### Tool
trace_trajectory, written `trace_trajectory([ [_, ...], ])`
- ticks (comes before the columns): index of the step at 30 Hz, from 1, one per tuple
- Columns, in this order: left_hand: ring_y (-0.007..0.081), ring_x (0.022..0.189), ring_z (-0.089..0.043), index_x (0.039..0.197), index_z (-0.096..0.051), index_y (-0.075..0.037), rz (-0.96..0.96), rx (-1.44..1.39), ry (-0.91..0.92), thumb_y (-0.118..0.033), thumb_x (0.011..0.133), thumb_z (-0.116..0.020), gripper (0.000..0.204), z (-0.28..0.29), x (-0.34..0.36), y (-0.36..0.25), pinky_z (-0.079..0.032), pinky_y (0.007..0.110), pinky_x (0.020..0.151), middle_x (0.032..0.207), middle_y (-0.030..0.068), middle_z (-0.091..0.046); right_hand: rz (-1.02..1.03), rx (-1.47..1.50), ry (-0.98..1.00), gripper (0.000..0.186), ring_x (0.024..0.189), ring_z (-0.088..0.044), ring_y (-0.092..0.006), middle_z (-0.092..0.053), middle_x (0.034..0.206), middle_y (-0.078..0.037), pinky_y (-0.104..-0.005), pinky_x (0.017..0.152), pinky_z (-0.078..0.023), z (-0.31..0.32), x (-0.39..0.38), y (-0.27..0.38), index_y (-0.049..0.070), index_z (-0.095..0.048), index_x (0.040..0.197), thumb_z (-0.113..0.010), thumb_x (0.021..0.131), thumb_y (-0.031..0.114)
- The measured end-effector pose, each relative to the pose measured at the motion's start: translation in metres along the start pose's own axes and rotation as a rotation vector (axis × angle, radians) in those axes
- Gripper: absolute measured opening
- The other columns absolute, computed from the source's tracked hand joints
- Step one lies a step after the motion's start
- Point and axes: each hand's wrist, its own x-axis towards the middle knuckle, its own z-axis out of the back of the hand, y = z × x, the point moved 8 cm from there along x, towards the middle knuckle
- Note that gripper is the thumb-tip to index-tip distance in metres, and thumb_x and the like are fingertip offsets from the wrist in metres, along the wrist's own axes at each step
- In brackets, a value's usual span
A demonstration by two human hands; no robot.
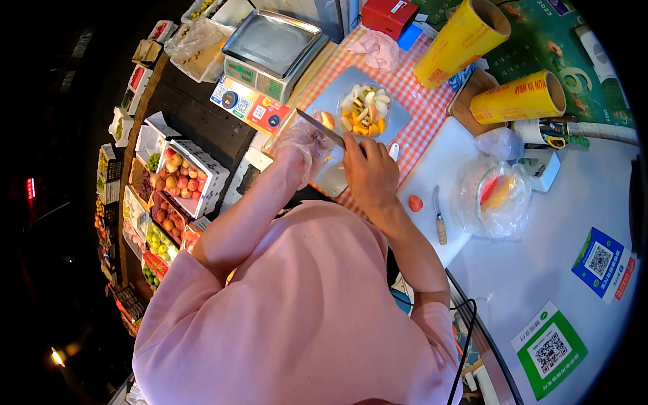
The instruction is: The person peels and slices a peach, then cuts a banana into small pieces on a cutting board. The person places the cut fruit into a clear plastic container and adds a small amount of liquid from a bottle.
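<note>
My left hand [298, 147], in a clear plastic glove, is closed round a red and yellow piece of fruit [327, 119]; its exact kind is unclear. A knife [317, 126] is gripped in my right hand [370, 172], its long blade pointing up and left across the fruit. Just beyond the hands, a clear container of cut fruit [365, 111] holds white, yellow and orange pieces. It rests on a blue-grey board [401, 121] over a red checked cloth [426, 128].
Right of me, a white board [439, 158] bears a small wooden-handled knife [439, 216] and a red fruit piece [416, 203]. Wrapped cut melon [493, 192] sits beside it. Yellow wrap rolls [462, 40] stand behind. A scale [270, 50] and fruit boxes [179, 175] are leftward.
</note>
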Motion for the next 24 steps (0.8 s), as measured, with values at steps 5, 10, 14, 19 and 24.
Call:
trace_trajectory([
  [5,0.0098,0.070,-0.051,0.093,-0.065,-0.008,-0.008,0.056,-0.087,-0.016,0.098,-0.065,0.009,0.002,0.007,0.001,-0.044,0.021,0.060,0.081,0.0000,-0.056,-0.094,0.061,0.079,0.035,0.077,-0.062,-0.0260,-0.058,0.087,-0.008,-0.0360,0.064,-0.053,-0.004,-0.001,-0.009,0.008,-0.067,0.119,-0.072,0.085,0.009],
  [10,0.0138,0.078,-0.057,0.100,-0.062,-0.006,-0.015,0.130,-0.034,-0.010,0.099,-0.060,0.004,-0.013,-0.003,-0.001,-0.052,0.024,0.068,0.093,0.0045,-0.059,-0.127,0.119,0.072,0.032,0.081,-0.065,-0.0278,-0.063,0.092,-0.010,-0.0376,0.068,-0.054,-0.011,0.002,-0.011,0.007,-0.066,0.119,-0.069,0.088,0.009],
  [14,0.0151,0.078,-0.057,0.100,-0.062,-0.006,-0.032,0.093,0.023,-0.010,0.097,-0.063,0.005,-0.011,0.006,-0.001,-0.052,0.024,0.068,0.092,0.0048,-0.060,-0.170,0.135,0.120,0.029,0.083,-0.066,-0.0294,-0.066,0.095,-0.011,-0.0390,0.069,-0.055,-0.019,0.001,-0.018,0.004,-0.065,0.119,-0.067,0.090,0.010],
  [19,0.0157,0.080,-0.059,0.100,-0.064,-0.005,-0.016,0.161,-0.123,-0.009,0.096,-0.064,0.006,-0.028,0.007,0.001,-0.052,0.026,0.069,0.093,0.0063,-0.063,-0.234,0.136,0.106,0.032,0.082,-0.066,-0.0296,-0.064,0.087,-0.011,-0.0408,0.066,-0.055,-0.030,-0.012,-0.039,0.006,-0.063,0.117,-0.068,0.085,0.011],
  [24,0.0173,0.083,-0.064,0.104,-0.064,-0.004,0.062,0.184,-0.001,-0.013,0.102,-0.058,0.011,-0.012,0.054,0.031,-0.057,0.027,0.072,0.094,0.0079,-0.065,-0.304,0.144,0.168,0.031,0.086,-0.066,-0.0310,-0.065,0.088,-0.013,-0.0430,0.068,-0.055,-0.044,-0.003,-0.056,0.004,-0.062,0.116,-0.067,0.086,0.010],
])
